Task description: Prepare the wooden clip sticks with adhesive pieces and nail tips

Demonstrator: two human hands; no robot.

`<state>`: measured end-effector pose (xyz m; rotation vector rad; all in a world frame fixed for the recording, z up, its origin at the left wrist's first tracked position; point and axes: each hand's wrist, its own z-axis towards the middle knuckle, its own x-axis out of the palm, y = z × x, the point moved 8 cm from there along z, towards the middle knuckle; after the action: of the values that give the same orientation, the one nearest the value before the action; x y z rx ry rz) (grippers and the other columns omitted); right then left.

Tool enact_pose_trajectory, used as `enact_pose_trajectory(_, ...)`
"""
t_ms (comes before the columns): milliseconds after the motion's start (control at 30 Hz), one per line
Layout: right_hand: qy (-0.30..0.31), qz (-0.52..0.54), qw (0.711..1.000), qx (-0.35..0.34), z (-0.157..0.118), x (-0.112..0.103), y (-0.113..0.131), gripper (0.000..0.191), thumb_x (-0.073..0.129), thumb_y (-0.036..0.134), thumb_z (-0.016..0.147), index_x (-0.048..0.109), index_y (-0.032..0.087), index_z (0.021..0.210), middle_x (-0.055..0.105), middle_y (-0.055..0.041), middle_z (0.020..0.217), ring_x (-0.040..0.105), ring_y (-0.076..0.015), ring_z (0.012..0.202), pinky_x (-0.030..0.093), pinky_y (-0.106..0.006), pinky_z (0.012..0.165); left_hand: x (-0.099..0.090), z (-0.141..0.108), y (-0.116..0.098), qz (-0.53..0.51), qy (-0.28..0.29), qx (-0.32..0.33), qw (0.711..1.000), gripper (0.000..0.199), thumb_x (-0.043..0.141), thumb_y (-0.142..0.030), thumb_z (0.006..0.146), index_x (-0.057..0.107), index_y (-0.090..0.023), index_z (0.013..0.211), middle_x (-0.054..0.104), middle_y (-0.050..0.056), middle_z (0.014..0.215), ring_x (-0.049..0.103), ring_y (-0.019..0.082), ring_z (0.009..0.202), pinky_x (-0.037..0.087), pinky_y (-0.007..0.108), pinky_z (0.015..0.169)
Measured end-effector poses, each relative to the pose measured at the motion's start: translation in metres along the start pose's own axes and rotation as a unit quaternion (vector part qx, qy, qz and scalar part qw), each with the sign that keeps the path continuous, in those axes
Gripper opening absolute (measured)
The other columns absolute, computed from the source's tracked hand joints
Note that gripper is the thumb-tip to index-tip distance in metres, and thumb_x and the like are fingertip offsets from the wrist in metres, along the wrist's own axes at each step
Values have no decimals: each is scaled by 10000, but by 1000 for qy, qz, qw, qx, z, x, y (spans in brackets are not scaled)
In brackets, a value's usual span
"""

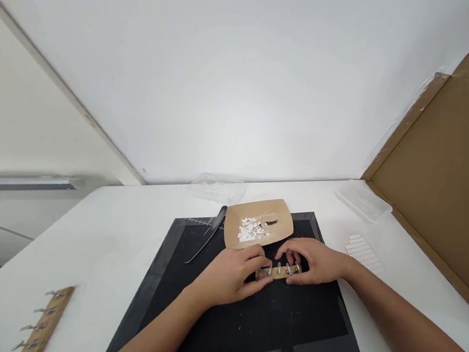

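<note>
A short wooden strip (278, 275) with a row of small upright clips lies on the black mat, and clear, pale pieces seem to stand in the clips. My left hand (235, 273) is closed around the strip's left end, thumb in front and fingers behind, partly hiding the clips there. At the other end, my right hand (313, 261) has its thumb along the front edge and its fingers curled behind. The right index finger arches above the mat just behind the strip. Behind both hands is a brown paper tray (283, 211) holding small white bits and a dark sliver.
The black mat (269, 334) covers the table's middle. A slim black tool (215, 224) with a thin tip lies left of the tray. Another wooden clip strip (48, 321) is at far left. Clear plastic containers (217, 187) and white tabs (363, 251) lie around; cardboard (445, 180) stands right.
</note>
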<state>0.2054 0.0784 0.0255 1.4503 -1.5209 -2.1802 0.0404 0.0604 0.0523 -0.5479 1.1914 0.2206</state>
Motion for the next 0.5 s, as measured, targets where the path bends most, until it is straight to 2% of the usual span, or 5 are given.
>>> enact_pose_trajectory(133,1,33,999,-4,0,0,0,731,869,406,833,535,297,1473,636,7,997,614,-142,814,493,-236,703,0,-1,-1,5,-6,4,1000,256,604,-403,1032,683,-204,1173,717,74,1040,727,205,856,534,291,707)
enact_pose_trajectory(333,4,27,999,-19,0,-2,5,489,862,441,845,674,268,1262,660,-3,999,621,-152,846,520,-267,773,1,0,-1,1,3,4,1000,256,581,-391,1046,679,-219,1208,713,67,1037,723,202,841,533,295,700)
enact_pose_trajectory(500,4,33,999,-19,0,-1,5,451,853,448,852,677,253,1219,667,-13,1016,623,-154,845,519,-274,777,2,1,0,-2,8,2,1000,253,571,-388,1049,682,-215,1197,709,66,1019,718,201,841,537,303,712)
